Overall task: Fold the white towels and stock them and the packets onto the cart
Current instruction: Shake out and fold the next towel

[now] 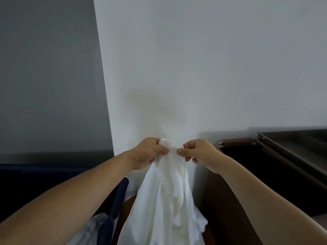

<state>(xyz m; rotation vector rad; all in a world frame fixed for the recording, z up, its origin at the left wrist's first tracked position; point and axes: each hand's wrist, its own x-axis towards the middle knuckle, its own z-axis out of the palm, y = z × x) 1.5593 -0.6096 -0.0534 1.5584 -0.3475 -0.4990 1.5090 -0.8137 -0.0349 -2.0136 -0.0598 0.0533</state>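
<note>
I'm holding the white towel (164, 191) up in front of the wall, just beside the cart (283, 156) and level with its handle. It is limp, soft cloth and looks light. It hangs in loose, crumpled folds and keeps no shape of its own, so I judge nothing will break or slip. The difficulty will be finding a straight edge to fold from.

My left hand (148, 152) pinches the bunched top on the side away from the cart, fingers (162, 150) and thumb clamped on the fabric. My right hand (200, 154) pinches it on the cart side, its fingers (182, 152) closed on the same bunch. The two grips nearly meet. A small puff of towel stands above and between the fingertips. The rest falls below my wrists and out of view.

I cannot tell whether I have a corner or mid-hem. The corners are the places to hold, so I'd work my hands apart along the edge. A dark blue cloth (118, 197) hangs lower down, on the side of the towel away from the cart.
</note>
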